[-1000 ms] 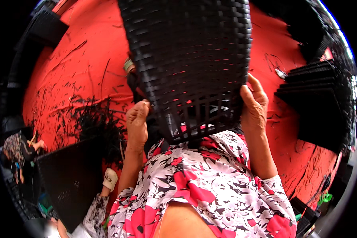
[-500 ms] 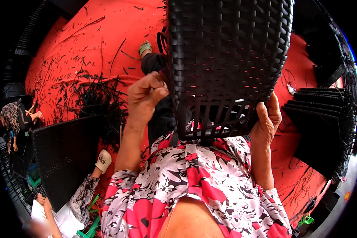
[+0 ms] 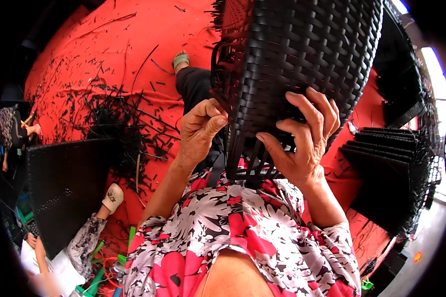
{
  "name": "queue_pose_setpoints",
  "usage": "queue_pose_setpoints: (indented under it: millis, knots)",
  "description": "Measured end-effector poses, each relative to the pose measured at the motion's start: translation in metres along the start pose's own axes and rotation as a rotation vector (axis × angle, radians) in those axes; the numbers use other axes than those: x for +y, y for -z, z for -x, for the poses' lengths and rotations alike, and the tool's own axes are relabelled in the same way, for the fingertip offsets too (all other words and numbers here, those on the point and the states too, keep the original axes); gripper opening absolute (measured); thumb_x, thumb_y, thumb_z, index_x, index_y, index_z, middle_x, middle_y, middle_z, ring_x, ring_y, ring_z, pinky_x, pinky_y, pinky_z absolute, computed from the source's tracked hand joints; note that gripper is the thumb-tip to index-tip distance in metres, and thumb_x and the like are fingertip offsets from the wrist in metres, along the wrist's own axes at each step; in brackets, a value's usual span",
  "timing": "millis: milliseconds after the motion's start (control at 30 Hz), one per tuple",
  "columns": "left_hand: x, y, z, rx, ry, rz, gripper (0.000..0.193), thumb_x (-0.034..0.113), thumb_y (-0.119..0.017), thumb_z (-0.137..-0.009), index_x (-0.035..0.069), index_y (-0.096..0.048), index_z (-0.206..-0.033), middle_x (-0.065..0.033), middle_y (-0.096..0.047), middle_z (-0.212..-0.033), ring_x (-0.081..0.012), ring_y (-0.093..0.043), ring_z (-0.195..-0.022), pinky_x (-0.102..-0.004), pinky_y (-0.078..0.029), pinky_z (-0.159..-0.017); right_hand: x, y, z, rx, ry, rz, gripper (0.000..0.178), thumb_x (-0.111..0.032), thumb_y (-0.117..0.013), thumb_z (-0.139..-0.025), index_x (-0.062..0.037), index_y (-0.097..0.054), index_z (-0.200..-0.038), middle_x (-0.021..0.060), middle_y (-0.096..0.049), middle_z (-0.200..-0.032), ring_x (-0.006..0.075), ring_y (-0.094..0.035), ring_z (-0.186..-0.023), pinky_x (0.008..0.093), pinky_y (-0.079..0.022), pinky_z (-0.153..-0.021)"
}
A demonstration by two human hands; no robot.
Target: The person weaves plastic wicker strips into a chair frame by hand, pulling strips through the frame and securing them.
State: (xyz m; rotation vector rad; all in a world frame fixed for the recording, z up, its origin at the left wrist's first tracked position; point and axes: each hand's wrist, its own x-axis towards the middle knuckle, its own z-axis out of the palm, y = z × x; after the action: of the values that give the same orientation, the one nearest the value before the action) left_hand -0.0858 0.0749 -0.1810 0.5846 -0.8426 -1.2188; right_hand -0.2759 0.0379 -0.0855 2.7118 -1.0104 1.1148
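Note:
A large black woven wicker piece [image 3: 302, 54] stands before my lap, turned so its left side shows loops and loose strip ends. Along its lower edge the weave gives way to an open lattice of bare strips. My left hand [image 3: 200, 131] is at its left edge, thumb and fingers pinched together; whatever lies between them is hidden. My right hand [image 3: 307, 133] rests on the front of the weave near the lattice, fingers spread and bent, fingertips touching the strips.
Black strip scraps [image 3: 116, 119] litter the red floor covering [image 3: 168, 24]. On the left, a person with a white top [image 3: 59, 270] sits by a black woven panel [image 3: 69, 183]; another person is farther off. Several black panels [image 3: 381, 153] stand stacked at the right.
My right hand has moved from the piece's lower right edge onto its front face, fingers now spread. The woven piece has turned, showing more of its left side. My left hand stays pinched at that edge.

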Motion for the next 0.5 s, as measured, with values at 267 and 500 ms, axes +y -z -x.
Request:
queue_pose_setpoints:
  millis: [267, 500]
  knots:
    - [0.0, -0.01, 0.004, 0.045, -0.051, -0.101, 0.013, 0.009, -0.061, -0.091, 0.003, -0.052, -0.082, -0.0033, -0.054, -0.086, -0.0082, -0.051, -0.073, -0.0203, -0.042, -0.067, -0.002, 0.0, -0.02, -0.082, 0.223, 0.02, 0.019, -0.011, -0.07, -0.059, -0.0112, -0.052, -0.065, 0.0043, -0.06, -0.112, 0.0299, -0.052, -0.106, 0.0529, -0.028, -0.098]
    - [0.004, -0.021, 0.012, 0.179, 0.022, -0.171, 0.024, 0.015, -0.06, -0.092, 0.004, -0.049, -0.074, -0.0014, -0.053, -0.072, -0.0052, -0.05, -0.063, -0.0197, -0.04, -0.056, 0.003, -0.012, -0.029, -0.02, 0.305, 0.006, 0.018, -0.008, -0.069, -0.058, -0.0114, -0.052, -0.064, 0.0015, -0.061, -0.106, 0.0255, -0.055, -0.098, 0.0509, -0.032, -0.094]
